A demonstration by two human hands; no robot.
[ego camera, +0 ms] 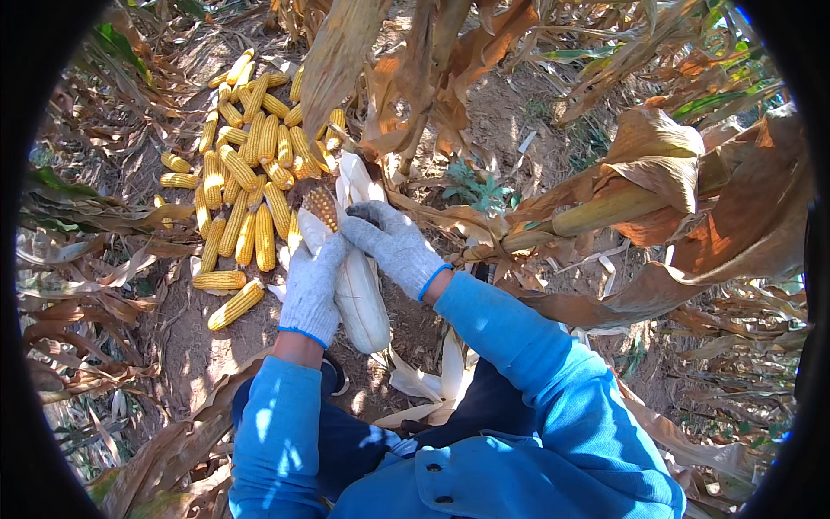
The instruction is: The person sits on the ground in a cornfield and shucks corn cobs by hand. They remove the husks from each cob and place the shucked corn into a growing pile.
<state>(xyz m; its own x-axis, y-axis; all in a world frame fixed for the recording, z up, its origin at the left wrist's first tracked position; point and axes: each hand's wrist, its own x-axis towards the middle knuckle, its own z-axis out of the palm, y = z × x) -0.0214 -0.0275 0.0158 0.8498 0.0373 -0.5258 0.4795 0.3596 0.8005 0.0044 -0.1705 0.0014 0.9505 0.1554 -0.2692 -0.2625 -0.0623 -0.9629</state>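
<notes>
Both my hands wear pale knit work gloves with blue cuffs. An ear of corn (321, 209) shows its kernels at the tip, while pale husk (364, 305) still wraps its lower part. My left hand (312, 279) is closed around the ear and husk from the left side. My right hand (389, 243) touches the husk near the top, its thumb and fingers close to a peeled-back flap (355, 178); its exact hold is partly hidden. A pile of husked yellow corn ears (249, 162) lies on the ground beyond my left hand.
Dry corn stalks (583, 214) and leaves lean in from the right. A large dry leaf (337, 65) hangs over the pile's right edge. Loose husks (447, 383) lie between my legs on the soil. A small green weed (476, 188) grows ahead to the right.
</notes>
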